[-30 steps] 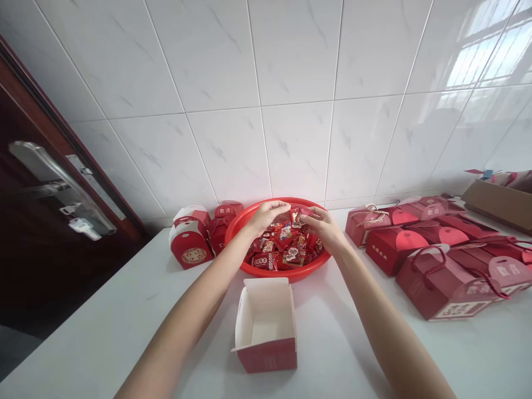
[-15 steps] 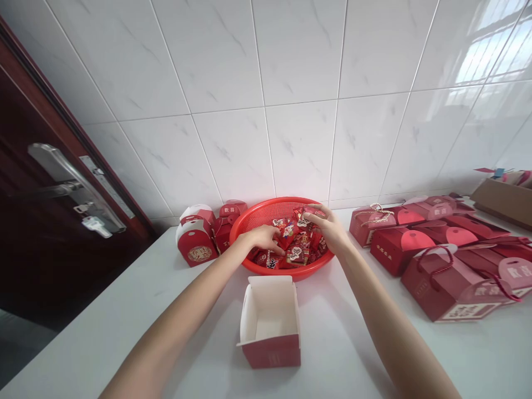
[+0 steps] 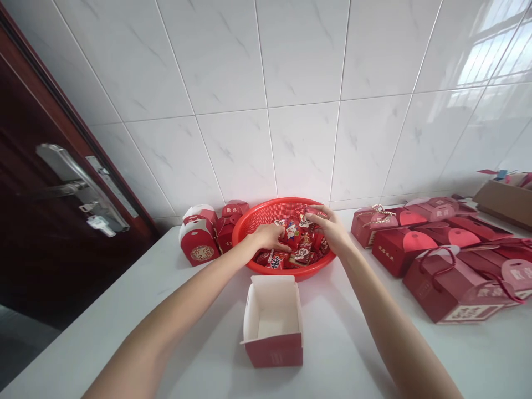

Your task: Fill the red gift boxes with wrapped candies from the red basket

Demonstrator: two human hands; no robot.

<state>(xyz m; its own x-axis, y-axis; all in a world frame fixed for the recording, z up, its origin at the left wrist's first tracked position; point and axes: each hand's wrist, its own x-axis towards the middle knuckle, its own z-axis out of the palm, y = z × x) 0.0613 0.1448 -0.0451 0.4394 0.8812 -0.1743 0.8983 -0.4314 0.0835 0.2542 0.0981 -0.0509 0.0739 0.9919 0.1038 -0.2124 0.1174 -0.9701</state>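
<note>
Both my hands reach into a red plastic basket [image 3: 253, 212] of red snack packets [image 3: 302, 254]. On the left side of the basket, my left hand [image 3: 269, 237] has its thumb and fingers apart among the packets. Its fingertips are beside a red packet with a cartoon figure [image 3: 292, 230]. My right hand [image 3: 329, 226] is at the basket's right side, with thumb and fingers closed around another red snack packet [image 3: 306, 217]. In front of the basket stands an open box [image 3: 274, 350], dark red outside and white inside, with nothing visible in it.
Red gift boxes [image 3: 199, 244] stand left of the basket. Several more closed gift boxes [image 3: 436, 288], some with cord handles, sit in rows at the right. A cardboard box [image 3: 505, 200] is behind them. The tiled wall [image 3: 303, 149] backs the white table [image 3: 174, 310]; a door [image 3: 37, 221] is at left.
My left hand has moved slightly right, further in among the packets. My right hand stays at nearly the same place in the basket. The whole view has shifted a little.
</note>
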